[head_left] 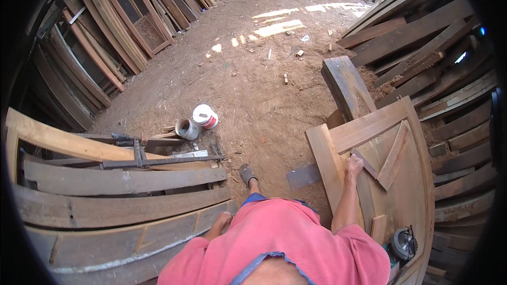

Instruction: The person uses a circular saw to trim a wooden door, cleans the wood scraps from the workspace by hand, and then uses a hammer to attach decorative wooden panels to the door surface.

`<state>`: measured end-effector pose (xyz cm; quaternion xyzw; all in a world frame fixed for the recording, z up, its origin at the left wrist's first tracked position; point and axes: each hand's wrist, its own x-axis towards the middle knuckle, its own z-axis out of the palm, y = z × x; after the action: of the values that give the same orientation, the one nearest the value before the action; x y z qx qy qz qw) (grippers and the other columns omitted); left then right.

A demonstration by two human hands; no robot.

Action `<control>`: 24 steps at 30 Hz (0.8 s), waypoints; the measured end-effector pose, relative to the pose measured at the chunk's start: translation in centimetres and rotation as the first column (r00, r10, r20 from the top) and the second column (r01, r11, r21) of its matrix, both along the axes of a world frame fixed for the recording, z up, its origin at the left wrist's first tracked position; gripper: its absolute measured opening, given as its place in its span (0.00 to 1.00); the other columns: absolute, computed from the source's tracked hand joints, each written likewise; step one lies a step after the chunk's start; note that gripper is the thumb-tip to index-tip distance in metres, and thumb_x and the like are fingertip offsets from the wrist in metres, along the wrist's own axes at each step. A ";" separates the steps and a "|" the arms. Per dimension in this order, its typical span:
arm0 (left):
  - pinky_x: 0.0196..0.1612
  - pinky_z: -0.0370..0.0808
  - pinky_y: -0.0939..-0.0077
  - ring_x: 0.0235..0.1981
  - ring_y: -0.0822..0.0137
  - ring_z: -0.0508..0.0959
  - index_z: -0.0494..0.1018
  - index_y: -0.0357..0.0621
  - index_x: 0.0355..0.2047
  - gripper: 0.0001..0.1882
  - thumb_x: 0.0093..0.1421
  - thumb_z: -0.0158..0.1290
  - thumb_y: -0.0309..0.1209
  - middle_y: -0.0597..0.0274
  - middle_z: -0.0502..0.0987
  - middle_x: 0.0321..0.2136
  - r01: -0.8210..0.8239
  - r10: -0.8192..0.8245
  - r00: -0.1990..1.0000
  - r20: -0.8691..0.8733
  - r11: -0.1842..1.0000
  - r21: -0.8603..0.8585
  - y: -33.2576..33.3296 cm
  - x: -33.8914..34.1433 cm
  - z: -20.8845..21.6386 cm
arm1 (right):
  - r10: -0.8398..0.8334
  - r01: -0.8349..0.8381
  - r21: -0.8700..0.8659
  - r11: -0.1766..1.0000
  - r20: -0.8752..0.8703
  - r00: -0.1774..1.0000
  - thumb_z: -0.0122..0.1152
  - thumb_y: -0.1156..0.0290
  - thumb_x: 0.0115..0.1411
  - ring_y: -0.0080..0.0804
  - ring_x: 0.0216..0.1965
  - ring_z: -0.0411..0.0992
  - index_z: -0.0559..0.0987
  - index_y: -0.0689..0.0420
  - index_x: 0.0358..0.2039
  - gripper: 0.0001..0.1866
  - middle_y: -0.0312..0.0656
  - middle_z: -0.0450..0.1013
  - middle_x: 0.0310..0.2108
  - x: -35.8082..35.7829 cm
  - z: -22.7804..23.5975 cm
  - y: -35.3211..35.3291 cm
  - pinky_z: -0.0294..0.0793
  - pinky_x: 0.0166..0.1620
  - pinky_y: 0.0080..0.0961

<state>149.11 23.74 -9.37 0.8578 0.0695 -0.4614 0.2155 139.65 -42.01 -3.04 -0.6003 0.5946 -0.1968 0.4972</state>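
My right hand [355, 164] is closed at the upper end of a thin dark wooden strip [368, 165], over a framed wooden panel [364, 200] that looks like a door. The strip's lower end meets a wider wooden piece [394, 159], making a V shape. My left hand [225, 218] hangs low at my left side with curled fingers, beside a stack of long boards [127, 198]. Whatever it may hold is hidden. A flat grey metal sheet or blade [303, 177] juts out from the panel's left edge.
A round power tool [404, 243] and a small wood block [378, 228] lie on the panel's near end. A thick beam [343, 82] stands beyond it. A white bucket [205, 116] and an open can [187, 129] stand ahead left. Timber leans along both sides; sawdust and offcuts cover the ground.
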 end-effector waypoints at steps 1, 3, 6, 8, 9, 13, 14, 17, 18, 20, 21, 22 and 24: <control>0.30 0.75 0.70 0.25 0.65 0.81 0.82 0.41 0.28 0.09 0.46 0.57 0.28 0.61 0.83 0.24 0.136 -0.135 0.991 0.023 0.990 -0.047 -0.1 2.8 -0.8 | -0.132 0.079 -0.268 0.960 -0.185 0.974 0.56 0.58 0.64 0.46 0.38 0.77 0.73 0.64 0.37 0.18 0.56 0.76 0.40 1.1 -0.5 -0.5 0.74 0.43 0.43; 0.33 0.77 0.72 0.27 0.68 0.82 0.83 0.42 0.33 0.10 0.52 0.54 0.27 0.57 0.84 0.27 -0.009 0.002 0.999 -0.054 0.991 -0.133 0.9 9.6 0.9 | -0.262 0.178 -0.264 0.948 -0.329 0.907 0.57 0.57 0.63 0.56 0.47 0.75 0.71 0.66 0.41 0.21 0.59 0.75 0.43 6.7 6.7 5.4 0.70 0.51 0.51; 0.36 0.77 0.72 0.30 0.70 0.82 0.80 0.42 0.44 0.14 0.60 0.50 0.30 0.57 0.84 0.29 -0.301 0.320 0.946 0.045 0.923 -0.241 -1.5 21.9 3.5 | -0.494 0.424 -0.256 0.869 -0.502 0.710 0.59 0.53 0.63 0.59 0.50 0.75 0.69 0.63 0.47 0.25 0.59 0.75 0.47 10.1 10.1 7.4 0.71 0.51 0.54; 0.37 0.77 0.70 0.31 0.68 0.82 0.79 0.43 0.44 0.15 0.61 0.49 0.33 0.56 0.84 0.29 -0.304 0.394 0.905 0.159 0.861 -0.408 -0.6 29.2 4.1 | -0.480 0.391 -0.278 0.877 -0.519 0.708 0.59 0.54 0.63 0.58 0.50 0.75 0.69 0.63 0.47 0.25 0.58 0.75 0.48 10.6 8.3 7.7 0.71 0.51 0.53; 0.37 0.77 0.69 0.31 0.66 0.82 0.80 0.42 0.43 0.15 0.61 0.50 0.34 0.56 0.83 0.28 -0.187 0.274 0.924 0.265 0.931 -0.313 -1.4 32.4 4.8 | -0.485 0.363 -0.324 0.874 -0.518 0.704 0.58 0.54 0.63 0.57 0.50 0.75 0.70 0.63 0.48 0.24 0.57 0.75 0.48 10.2 7.6 6.8 0.71 0.51 0.53; 0.39 0.77 0.66 0.31 0.63 0.81 0.81 0.40 0.37 0.15 0.60 0.54 0.39 0.56 0.83 0.28 0.067 0.028 0.906 0.422 0.976 -0.208 -9.8 42.1 10.5 | -0.309 0.314 -0.126 0.941 -0.700 0.644 0.59 0.54 0.62 0.59 0.59 0.67 0.71 0.59 0.54 0.26 0.56 0.70 0.54 12.4 9.6 6.2 0.65 0.58 0.55; 0.39 0.76 0.66 0.31 0.64 0.81 0.82 0.39 0.33 0.16 0.59 0.55 0.40 0.56 0.83 0.27 0.048 0.039 0.892 0.451 0.982 -0.180 -10.9 44.0 11.0 | -0.305 0.320 -0.116 0.940 -0.703 0.642 0.59 0.54 0.62 0.59 0.59 0.67 0.71 0.59 0.54 0.26 0.56 0.70 0.54 15.1 10.8 7.6 0.65 0.58 0.55; 0.38 0.76 0.67 0.31 0.66 0.81 0.81 0.40 0.33 0.15 0.58 0.55 0.39 0.57 0.83 0.27 0.131 0.018 0.875 0.485 0.954 -0.272 -15.5 48.3 10.7 | -0.284 0.080 -0.332 0.940 -0.630 0.723 0.62 0.56 0.61 0.57 0.62 0.62 0.73 0.53 0.55 0.25 0.54 0.66 0.56 23.9 12.8 9.5 0.63 0.61 0.55; 0.34 0.75 0.66 0.28 0.68 0.80 0.80 0.41 0.30 0.13 0.58 0.54 0.38 0.58 0.81 0.24 0.105 0.062 0.880 0.472 0.942 -0.318 -17.3 49.8 10.2 | -0.192 0.000 -0.301 0.954 -0.608 0.770 0.63 0.57 0.60 0.56 0.61 0.62 0.73 0.51 0.55 0.25 0.53 0.65 0.57 26.3 11.9 8.7 0.62 0.61 0.54; 0.33 0.74 0.66 0.26 0.68 0.79 0.80 0.41 0.29 0.13 0.57 0.54 0.38 0.59 0.80 0.22 0.067 0.083 0.910 0.406 0.937 -0.342 -19.8 53.0 9.5 | -0.096 -0.090 -0.281 0.955 -0.583 0.807 0.64 0.58 0.59 0.55 0.61 0.62 0.73 0.50 0.55 0.24 0.52 0.64 0.57 30.8 11.2 5.8 0.62 0.62 0.53; 0.31 0.74 0.67 0.25 0.69 0.78 0.79 0.41 0.27 0.12 0.57 0.54 0.38 0.60 0.79 0.20 0.022 0.110 0.930 0.351 0.936 -0.352 -20.7 55.1 9.2 | -0.115 -0.054 -0.271 0.961 -0.570 0.813 0.65 0.59 0.59 0.56 0.61 0.61 0.73 0.50 0.55 0.24 0.52 0.64 0.58 33.8 11.7 4.0 0.62 0.62 0.55; 0.29 0.73 0.67 0.23 0.69 0.76 0.78 0.40 0.27 0.12 0.57 0.52 0.36 0.62 0.76 0.17 0.104 0.033 0.904 0.426 0.950 -0.294 -20.7 57.3 7.9 | -0.133 -0.021 -0.260 0.965 -0.558 0.819 0.65 0.60 0.59 0.57 0.61 0.61 0.73 0.50 0.55 0.24 0.52 0.63 0.58 36.6 12.3 2.3 0.62 0.61 0.56; 0.29 0.73 0.66 0.23 0.68 0.76 0.77 0.40 0.26 0.12 0.57 0.52 0.36 0.61 0.76 0.17 0.135 -0.027 0.892 0.452 0.969 -0.208 -20.1 61.6 6.5 | -0.113 -0.043 -0.269 0.962 -0.538 0.835 0.64 0.61 0.60 0.59 0.61 0.61 0.73 0.51 0.54 0.22 0.53 0.63 0.58 40.5 13.0 -2.4 0.62 0.61 0.57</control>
<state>210.68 3.63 -2.89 0.9113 -0.0724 -0.2664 0.3055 180.18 -44.41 9.98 -0.6825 0.6904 -0.1050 0.2156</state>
